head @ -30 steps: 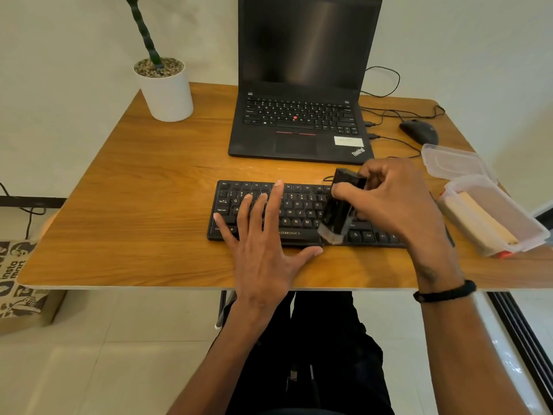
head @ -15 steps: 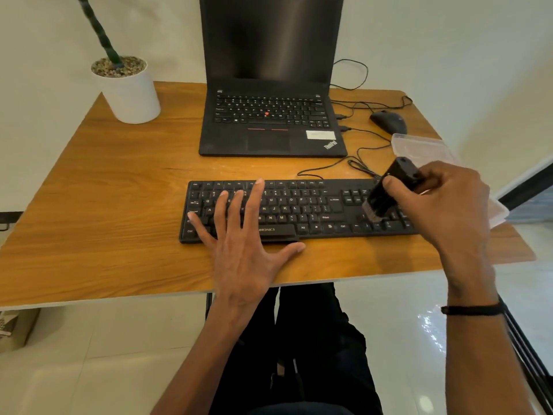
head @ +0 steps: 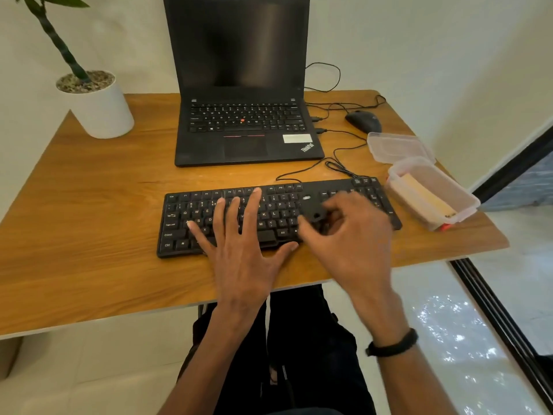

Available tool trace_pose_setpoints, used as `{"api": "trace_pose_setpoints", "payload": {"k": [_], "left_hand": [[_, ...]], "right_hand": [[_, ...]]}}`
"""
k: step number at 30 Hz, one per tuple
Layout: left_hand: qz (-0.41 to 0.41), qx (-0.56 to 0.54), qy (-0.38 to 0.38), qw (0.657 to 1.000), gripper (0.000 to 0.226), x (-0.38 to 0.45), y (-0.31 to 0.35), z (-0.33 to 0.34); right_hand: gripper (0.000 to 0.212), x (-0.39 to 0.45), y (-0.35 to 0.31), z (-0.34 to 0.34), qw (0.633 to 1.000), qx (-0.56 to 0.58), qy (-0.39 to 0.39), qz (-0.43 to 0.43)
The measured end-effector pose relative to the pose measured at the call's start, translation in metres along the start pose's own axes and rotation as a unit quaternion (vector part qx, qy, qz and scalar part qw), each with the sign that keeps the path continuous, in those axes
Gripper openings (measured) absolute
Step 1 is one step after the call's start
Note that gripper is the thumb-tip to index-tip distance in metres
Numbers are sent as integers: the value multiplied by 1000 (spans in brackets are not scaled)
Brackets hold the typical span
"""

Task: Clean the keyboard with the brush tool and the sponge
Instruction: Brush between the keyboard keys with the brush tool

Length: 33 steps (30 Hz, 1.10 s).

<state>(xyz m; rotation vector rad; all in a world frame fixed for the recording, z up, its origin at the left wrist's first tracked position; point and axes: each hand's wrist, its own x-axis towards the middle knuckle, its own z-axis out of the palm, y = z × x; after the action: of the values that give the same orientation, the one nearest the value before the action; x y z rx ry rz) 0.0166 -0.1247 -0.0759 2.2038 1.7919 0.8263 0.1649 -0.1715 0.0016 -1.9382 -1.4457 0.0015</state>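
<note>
Fingers [head: 236, 211] on keyboard [head: 179, 229]; sponge [head: 425, 196] in tub [head: 466, 202].

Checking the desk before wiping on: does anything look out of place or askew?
Mostly tidy. The keyboard lies slightly skewed to the table edge, and the plastic container sits open, its lid loose beside it.

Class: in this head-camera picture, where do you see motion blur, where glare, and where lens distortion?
Head view: the right hand is smeared by motion, the left hand sharp on the keyboard; glare speckles the floor at right; the table edges bow, wide-angle distortion.
</note>
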Motion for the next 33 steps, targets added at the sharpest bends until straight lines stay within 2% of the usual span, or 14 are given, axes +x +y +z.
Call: {"api": "trace_pose_setpoints", "payload": {"k": [2,4,9,11,13,14,17,20,24,29,33], "left_hand": [[0,-12,-3,1000,111,-1,0,-1],[-1,-22,-5,1000,112,-1,1,-2],[-2,-26,5,1000,118,-3,2,-4],[9,-45,18,999,117,-4,2,-5],[36,-84,39,995,116,-5,2,-6],[51,-114,49,991,113,-6,3,-7],[29,-249,32,968,97,-9,13,-14],[-31,-379,15,925,71,-11,30,-24],[-78,-466,10,881,55,-9,46,-29],[-138,-522,15,842,52,-5,50,-36],[-193,-552,36,811,55,-6,32,-48]], "right_hand": [[26,-4,-12,5,993,111,-38,23],[22,0,-13,6,969,223,-69,86],[25,10,4,-3,920,334,-41,201],[41,11,13,-5,868,422,-33,260],[64,12,18,-8,796,518,-38,312],[65,11,20,-8,761,556,-46,331],[43,6,20,-7,678,629,-76,371],[36,2,21,-4,639,667,-75,377],[38,-4,23,-3,654,661,-103,353],[50,-10,27,-4,728,593,-157,306],[41,-12,7,7,779,526,-214,266]]}}
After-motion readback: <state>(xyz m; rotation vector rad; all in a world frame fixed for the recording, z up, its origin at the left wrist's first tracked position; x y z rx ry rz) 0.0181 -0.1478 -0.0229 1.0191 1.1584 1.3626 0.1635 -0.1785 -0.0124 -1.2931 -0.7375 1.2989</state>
